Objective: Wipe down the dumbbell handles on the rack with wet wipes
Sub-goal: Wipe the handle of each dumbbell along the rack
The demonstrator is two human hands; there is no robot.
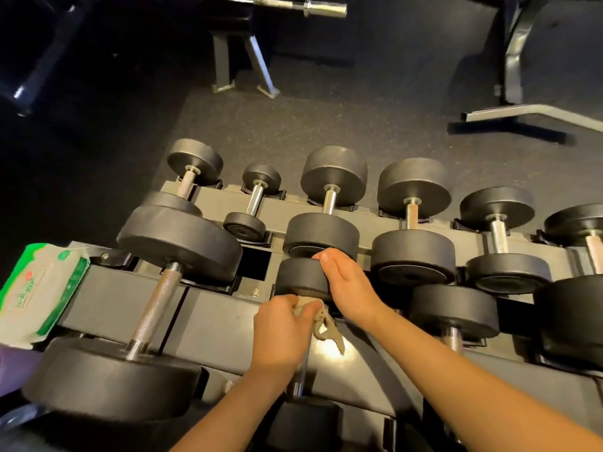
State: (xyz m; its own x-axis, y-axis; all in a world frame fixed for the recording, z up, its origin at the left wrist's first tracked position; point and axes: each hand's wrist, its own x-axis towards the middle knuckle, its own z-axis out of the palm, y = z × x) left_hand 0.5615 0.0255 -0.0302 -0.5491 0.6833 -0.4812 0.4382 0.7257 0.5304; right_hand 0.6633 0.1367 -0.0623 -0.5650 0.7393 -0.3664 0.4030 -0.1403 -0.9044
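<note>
Dumbbell handle of shiny steel (299, 378), lower middle of frame, is mid-wipe — left hand (282, 332) grips it through a crumpled greyish wet wipe (321, 324), right hand (347, 288) rests flat-fingered on its black round head (300, 277). Guessing plenty left: can't tell which other handles (156, 308) on the grey metal rack (215, 324) are done — green-and-white wipes pack (39, 291) sits at left edge.

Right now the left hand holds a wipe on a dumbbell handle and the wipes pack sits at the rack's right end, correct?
No. The head view shows the wipes pack at the left end of the rack; the left hand does hold a wipe on the handle.
</note>
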